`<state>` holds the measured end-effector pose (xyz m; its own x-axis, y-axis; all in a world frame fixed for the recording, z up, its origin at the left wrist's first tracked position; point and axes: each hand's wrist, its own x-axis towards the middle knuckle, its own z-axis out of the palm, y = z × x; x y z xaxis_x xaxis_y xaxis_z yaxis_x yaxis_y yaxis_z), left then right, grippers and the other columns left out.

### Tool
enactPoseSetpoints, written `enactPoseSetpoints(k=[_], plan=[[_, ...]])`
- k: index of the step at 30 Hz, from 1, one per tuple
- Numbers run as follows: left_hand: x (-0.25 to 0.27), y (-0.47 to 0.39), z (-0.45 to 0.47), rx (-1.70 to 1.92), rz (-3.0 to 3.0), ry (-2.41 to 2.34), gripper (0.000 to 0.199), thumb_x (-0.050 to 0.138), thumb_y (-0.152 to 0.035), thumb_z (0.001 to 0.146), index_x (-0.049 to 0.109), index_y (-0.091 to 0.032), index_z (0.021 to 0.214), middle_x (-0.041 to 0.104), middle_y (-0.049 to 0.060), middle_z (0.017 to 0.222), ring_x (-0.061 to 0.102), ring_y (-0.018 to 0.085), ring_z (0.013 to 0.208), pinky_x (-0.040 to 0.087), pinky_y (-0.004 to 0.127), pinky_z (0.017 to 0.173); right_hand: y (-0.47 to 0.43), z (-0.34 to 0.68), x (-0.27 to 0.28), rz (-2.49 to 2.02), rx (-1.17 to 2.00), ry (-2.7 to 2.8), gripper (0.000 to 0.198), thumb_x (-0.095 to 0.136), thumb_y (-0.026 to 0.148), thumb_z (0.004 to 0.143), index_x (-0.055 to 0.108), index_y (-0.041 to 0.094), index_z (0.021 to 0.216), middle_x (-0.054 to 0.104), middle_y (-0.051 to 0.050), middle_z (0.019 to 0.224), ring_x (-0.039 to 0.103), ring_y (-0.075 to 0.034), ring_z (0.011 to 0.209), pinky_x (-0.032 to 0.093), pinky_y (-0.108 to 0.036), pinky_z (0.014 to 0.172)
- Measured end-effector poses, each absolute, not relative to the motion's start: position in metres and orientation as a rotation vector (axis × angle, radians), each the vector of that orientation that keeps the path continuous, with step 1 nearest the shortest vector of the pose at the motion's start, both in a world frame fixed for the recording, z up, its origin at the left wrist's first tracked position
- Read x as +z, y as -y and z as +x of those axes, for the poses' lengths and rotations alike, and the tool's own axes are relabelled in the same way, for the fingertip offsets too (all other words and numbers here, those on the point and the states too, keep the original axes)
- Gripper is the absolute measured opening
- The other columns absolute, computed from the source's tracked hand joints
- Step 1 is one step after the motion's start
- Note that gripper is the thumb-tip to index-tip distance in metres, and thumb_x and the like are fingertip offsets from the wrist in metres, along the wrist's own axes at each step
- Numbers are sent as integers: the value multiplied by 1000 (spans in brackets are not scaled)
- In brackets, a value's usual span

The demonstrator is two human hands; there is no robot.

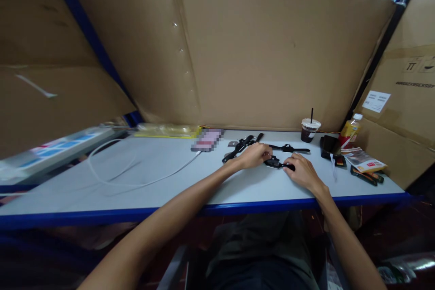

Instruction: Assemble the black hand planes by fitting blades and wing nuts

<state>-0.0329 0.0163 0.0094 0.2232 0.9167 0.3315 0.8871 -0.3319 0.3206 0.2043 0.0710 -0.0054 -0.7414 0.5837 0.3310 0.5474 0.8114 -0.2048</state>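
A black spokeshave is held low over the grey tabletop, between my two hands. My right hand is closed round its right handle. My left hand is closed at the other end, its fingers hiding the left handle. Just behind them another black spokeshave lies on the table. To the left several more spokeshaves lie in an overlapping cluster, partly covered by my left hand. A small flat metal piece rests beside that cluster.
A phone with a white cable lies left of the spokeshaves. At the right stand a drink cup with a straw and a bottle, near a black case, a packet and utility knives. Cardboard walls enclose the table.
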Motion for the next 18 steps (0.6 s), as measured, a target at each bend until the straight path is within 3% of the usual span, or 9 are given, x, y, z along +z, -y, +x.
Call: enactPoseSetpoints(k=[6, 10, 15, 18], plan=[[1, -18, -30, 677, 2438, -1745, 15, 58, -16, 87, 74, -18, 87, 73, 6, 89, 61, 18, 78, 37, 27, 68, -71, 204, -6, -856, 129, 2609, 16, 64, 26, 93, 74, 24, 105, 68, -5, 104, 61, -22, 104, 44, -32, 89], [7, -18, -32, 765, 2391, -1817, 16, 63, -26, 89, 73, -19, 100, 72, 5, 89, 61, 18, 74, 39, 27, 67, -71, 204, -6, -858, 128, 2608, 15, 64, 26, 93, 74, 23, 105, 68, -5, 103, 61, -22, 103, 43, -31, 89], [31, -16, -62, 976, 2233, -2140, 23, 57, -25, 92, 72, -19, 109, 73, 5, 89, 64, 18, 78, 44, 27, 71, -70, 204, -4, -854, 130, 2609, 18, 64, 26, 93, 74, 22, 108, 68, -5, 105, 61, -22, 104, 43, -31, 89], [43, -10, -96, 895, 2113, -2461, 22, 56, -22, 91, 73, -21, 105, 75, 8, 99, 67, 21, 89, 46, 27, 75, -71, 204, -4, -860, 120, 2616, 18, 64, 26, 93, 74, 22, 107, 68, -6, 104, 61, -22, 103, 43, -31, 88]])
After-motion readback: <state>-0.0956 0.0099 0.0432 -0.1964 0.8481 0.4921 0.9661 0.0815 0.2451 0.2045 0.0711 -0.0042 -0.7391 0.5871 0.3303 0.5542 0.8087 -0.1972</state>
